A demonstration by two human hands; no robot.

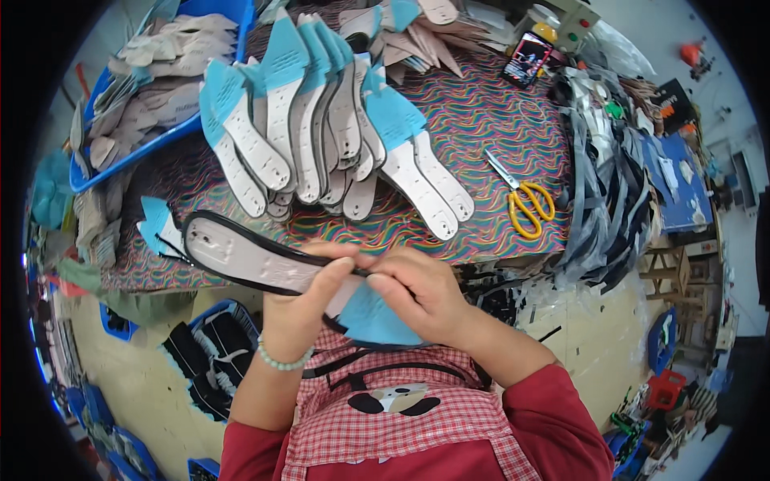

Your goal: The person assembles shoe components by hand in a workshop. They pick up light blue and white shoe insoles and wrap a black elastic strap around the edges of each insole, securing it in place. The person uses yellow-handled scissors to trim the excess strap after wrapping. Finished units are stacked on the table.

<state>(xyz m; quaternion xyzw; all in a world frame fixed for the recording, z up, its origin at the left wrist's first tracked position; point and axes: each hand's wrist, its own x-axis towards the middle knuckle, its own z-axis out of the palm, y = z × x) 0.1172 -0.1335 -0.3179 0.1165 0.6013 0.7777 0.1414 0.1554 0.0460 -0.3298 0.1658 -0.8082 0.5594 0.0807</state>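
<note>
Between my two hands is a shoe insole (249, 258), pale at the heel, blue at the toe and bordered in black. Its heel points to the far left, and the blue toe lies close against my apron. My left hand (309, 293) grips the middle of the insole, thumb on top. At the blue part, the fingers of my right hand (421, 295) pinch the black edging. Just beyond, on the patterned tabletop (481, 104), lies a heap of similar insoles (309, 152). A small blue-and-white piece (156, 224) with black cord sits left of the held heel.
Yellow-handled scissors (528, 207) lie at the table's right, with a lit phone (528, 60) behind them. Black and grey strips (605, 176) hang over the right edge. A blue crate (148, 150) of pale pieces stands back left. Below the table is a bin of black parts (216, 353).
</note>
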